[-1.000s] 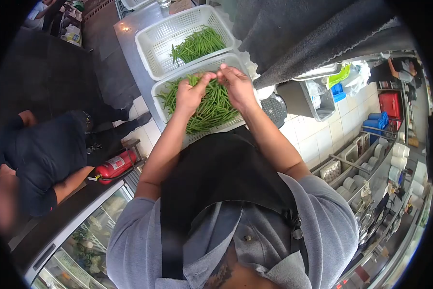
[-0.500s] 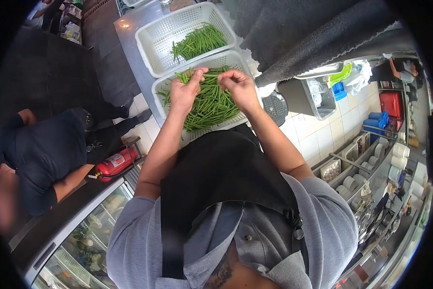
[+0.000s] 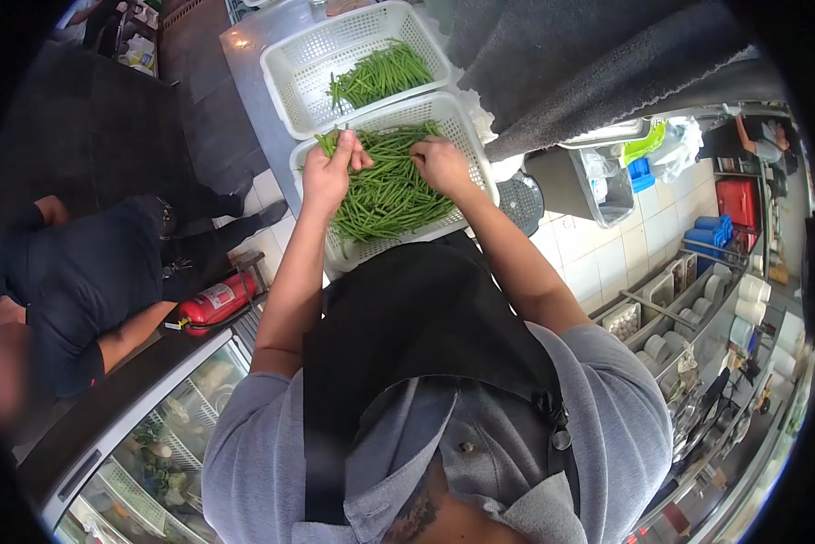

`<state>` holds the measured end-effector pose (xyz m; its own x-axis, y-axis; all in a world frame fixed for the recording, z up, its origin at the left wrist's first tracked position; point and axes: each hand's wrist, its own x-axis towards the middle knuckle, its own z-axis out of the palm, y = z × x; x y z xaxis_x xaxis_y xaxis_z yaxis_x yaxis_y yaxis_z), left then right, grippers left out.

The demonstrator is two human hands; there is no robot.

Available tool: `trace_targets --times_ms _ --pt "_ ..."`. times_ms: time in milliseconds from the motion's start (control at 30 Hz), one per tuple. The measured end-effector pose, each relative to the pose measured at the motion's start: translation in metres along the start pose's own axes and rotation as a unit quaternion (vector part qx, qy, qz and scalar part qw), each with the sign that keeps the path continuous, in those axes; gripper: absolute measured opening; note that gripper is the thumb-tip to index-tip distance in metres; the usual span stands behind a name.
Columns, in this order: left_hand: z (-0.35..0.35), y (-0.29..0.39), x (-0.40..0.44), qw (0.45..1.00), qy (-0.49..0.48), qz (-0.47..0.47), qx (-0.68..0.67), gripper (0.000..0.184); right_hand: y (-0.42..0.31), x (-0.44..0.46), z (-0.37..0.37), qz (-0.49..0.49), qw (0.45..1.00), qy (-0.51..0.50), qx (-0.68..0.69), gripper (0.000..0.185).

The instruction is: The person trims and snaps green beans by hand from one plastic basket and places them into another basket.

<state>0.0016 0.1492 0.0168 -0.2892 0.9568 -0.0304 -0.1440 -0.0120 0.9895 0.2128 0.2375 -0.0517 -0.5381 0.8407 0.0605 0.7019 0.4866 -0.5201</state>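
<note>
No brand, number or sign can be read in this kitchen scene. A pale label [image 3: 218, 296] wraps the red fire extinguisher [image 3: 207, 310], which lies to the left of the fingers [image 3: 360, 157] of the left hand [image 3: 327, 181] and closer to the wearer's body; its print is too small to make out. Farther left of the fingers, a tiny red mark [image 3: 92, 382] on another person's dark sleeve [image 3: 81, 364] is equally illegible.
</note>
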Motion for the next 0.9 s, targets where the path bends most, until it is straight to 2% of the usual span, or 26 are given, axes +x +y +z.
trace_targets --times_ms 33,67,100,133,167,200,233,267,333,367,467,500,533,567,600,667,700,733,767,800,867,900 --pt "-0.004 -0.002 -0.001 1.0 0.001 0.0 0.001 0.04 -0.001 0.002 0.002 0.013 1.0 -0.022 0.001 0.012" --pt "-0.009 -0.003 -0.001 0.997 -0.021 -0.076 0.008 0.036 0.0 0.002 0.002 0.012 1.0 -0.022 0.002 0.012" --pt "-0.013 -0.005 -0.002 0.987 -0.041 -0.154 0.015 0.034 -0.004 0.002 -0.004 -0.038 0.999 0.028 0.005 0.011" --pt "-0.01 -0.007 -0.004 0.987 -0.04 -0.154 0.015 0.034 -0.009 0.0 -0.013 -0.087 0.993 0.078 0.009 0.011" --pt "-0.004 -0.01 -0.004 0.988 -0.035 -0.017 0.151 0.03 -0.014 0.0 -0.023 -0.088 0.993 0.078 0.008 0.011" --pt "0.001 -0.011 -0.004 0.951 -0.029 0.12 0.282 0.031 -0.021 -0.001 -0.035 -0.076 0.995 0.048 0.031 0.011" --pt "0.006 -0.001 -0.006 0.937 -0.039 0.072 0.339 0.029 -0.026 -0.002 -0.046 -0.064 0.996 0.019 0.053 0.012" --pt "0.007 -0.002 -0.006 0.938 -0.04 0.073 0.338 0.029 -0.029 -0.002 -0.053 -0.064 0.996 0.019 0.052 0.012" --pt "0.012 0.0 -0.004 0.889 -0.106 0.131 0.426 0.028 -0.034 -0.003 -0.067 -0.114 0.989 0.022 0.091 0.011" --pt "0.015 0.002 -0.004 0.88 -0.135 0.085 0.447 0.032 -0.037 -0.004 -0.075 -0.111 0.989 0.024 0.09 0.011" --pt "0.023 0.009 0.0 0.883 -0.137 0.077 0.442 0.027 -0.046 -0.007 -0.088 -0.116 0.979 0.071 0.153 0.007" --pt "0.026 0.011 0.002 0.883 -0.139 0.078 0.442 0.027 -0.048 -0.008 -0.088 -0.035 0.971 0.082 0.223 0.006" --pt "0.03 0.012 0.003 0.897 -0.13 0.087 0.413 0.026 -0.049 -0.009 -0.088 0.046 0.952 0.09 0.29 0.006" --pt "0.032 0.012 0.004 0.911 -0.119 0.094 0.384 0.025 -0.038 -0.007 -0.075 0.081 0.901 0.07 0.42 0.011" --pt "0.035 0.01 0.005 0.91 -0.119 0.093 0.385 0.025 -0.037 -0.004 -0.073 0.081 0.9 0.069 0.422 0.011" --pt "0.04 0.007 0.006 0.959 -0.093 0.109 0.243 0.027 -0.036 0.0 -0.068 0.127 0.801 0.105 0.576 0.017" --pt "0.04 0.007 0.006 0.959 -0.094 0.111 0.243 0.027 -0.033 0.0 -0.07 0.136 0.834 0.077 0.528 0.025" --pt "0.038 0.007 0.007 0.988 -0.066 0.001 0.142 0.027 -0.03 -0.002 -0.072 0.136 0.834 0.08 0.529 0.025" --pt "0.038 0.008 0.007 0.993 -0.035 -0.11 0.037 0.027 -0.028 -0.004 -0.074 0.096 0.88 0.037 0.463 0.025" --pt "0.038 0.01 0.007 0.993 -0.036 -0.11 0.038 0.027 -0.032 -0.007 -0.078 0.056 0.918 -0.008 0.393 0.025" --pt "0.038 0.014 0.008 0.99 -0.002 -0.078 -0.12 0.029 -0.038 -0.011 -0.08 0.031 0.916 -0.038 0.398 0.026" --pt "0.037 0.016 0.009 0.987 -0.001 -0.074 -0.143 0.029 -0.041 -0.013 -0.079 0.005 0.914 -0.067 0.401 0.028"
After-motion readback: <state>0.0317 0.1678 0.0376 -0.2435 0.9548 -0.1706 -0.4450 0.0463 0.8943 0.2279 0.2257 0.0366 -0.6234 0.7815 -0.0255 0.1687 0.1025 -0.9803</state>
